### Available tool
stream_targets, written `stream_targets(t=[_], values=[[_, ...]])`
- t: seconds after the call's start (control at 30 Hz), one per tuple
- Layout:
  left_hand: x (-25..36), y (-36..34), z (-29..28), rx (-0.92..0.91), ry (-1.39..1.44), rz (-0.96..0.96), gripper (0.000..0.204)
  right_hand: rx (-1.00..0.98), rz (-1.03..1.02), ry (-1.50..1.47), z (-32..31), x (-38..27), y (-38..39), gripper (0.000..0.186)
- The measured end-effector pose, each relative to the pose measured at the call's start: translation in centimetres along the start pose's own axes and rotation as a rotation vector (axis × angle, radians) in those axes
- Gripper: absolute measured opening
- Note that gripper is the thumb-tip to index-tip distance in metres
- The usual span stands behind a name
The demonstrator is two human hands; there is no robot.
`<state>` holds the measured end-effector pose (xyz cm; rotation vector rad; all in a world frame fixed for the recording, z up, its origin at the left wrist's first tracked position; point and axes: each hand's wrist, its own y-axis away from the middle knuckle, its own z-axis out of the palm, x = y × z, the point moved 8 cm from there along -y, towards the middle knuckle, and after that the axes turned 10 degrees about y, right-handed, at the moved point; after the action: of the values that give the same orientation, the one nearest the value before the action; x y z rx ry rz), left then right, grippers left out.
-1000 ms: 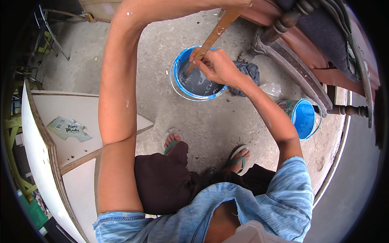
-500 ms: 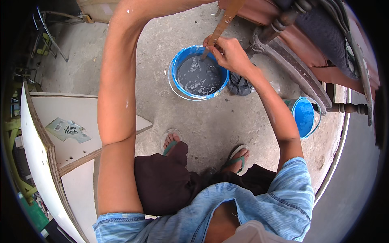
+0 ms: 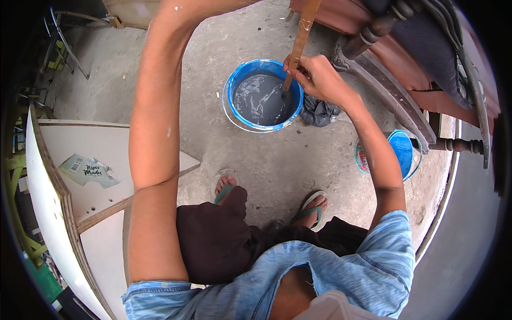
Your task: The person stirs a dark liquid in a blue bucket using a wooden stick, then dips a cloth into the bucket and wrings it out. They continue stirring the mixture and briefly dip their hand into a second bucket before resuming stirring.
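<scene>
My right hand (image 3: 320, 78) is closed round a flat wooden stick (image 3: 302, 40), fingers and thumb pinching it just above a blue bucket (image 3: 297, 110). The stick's lower end dips into glossy grey paint (image 3: 258, 104) inside, near the bucket's right side. Pale streaks swirl over the paint's surface. A thin wire handle hangs down on the bucket's left. My left arm (image 3: 156, 117) reaches up and bends across the top edge, so the left hand is out of the picture, as is the stick's upper end.
Beside the bucket lies a crumpled black bag (image 3: 319, 113). A second blue bucket (image 3: 401, 152) lies to the right, near dark carved wooden furniture (image 3: 394, 93). White boards (image 3: 106, 144) with a torn packet (image 3: 89, 170) stand left. My sandalled feet rest on the concrete floor (image 3: 256, 160).
My right hand has moved right with the stick, whose dipped end has shifted from the paint's upper middle toward the bucket's right side. The streaks have changed shape.
</scene>
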<state>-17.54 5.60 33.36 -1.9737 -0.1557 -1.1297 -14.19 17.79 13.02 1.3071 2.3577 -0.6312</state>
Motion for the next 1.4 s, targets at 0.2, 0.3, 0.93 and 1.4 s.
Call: stream_targets(t=[0.2,0.3,0.93,1.4], values=[[1.5,-0.1,1.3,-0.116,0.002,0.086,0.01,0.137,-0.087,-0.156,3.1,-3.5,-2.3,0.012],[-0.2,0.0,0.9,-0.08,0.043,0.039,0.011,-0.099,-0.047,-0.184,4.5,-4.4,-1.2,0.011],[0.3,-0.4,1.9,-0.049,0.025,0.009,0.011,0.174,-0.092,-0.06,1.1,0.2,-1.4,0.009],[0.9,0.9,-1.6,0.048,-0.063,-0.033,0.019,-0.134,-0.065,-0.206,3.7,-4.5,-1.5,0.009]])
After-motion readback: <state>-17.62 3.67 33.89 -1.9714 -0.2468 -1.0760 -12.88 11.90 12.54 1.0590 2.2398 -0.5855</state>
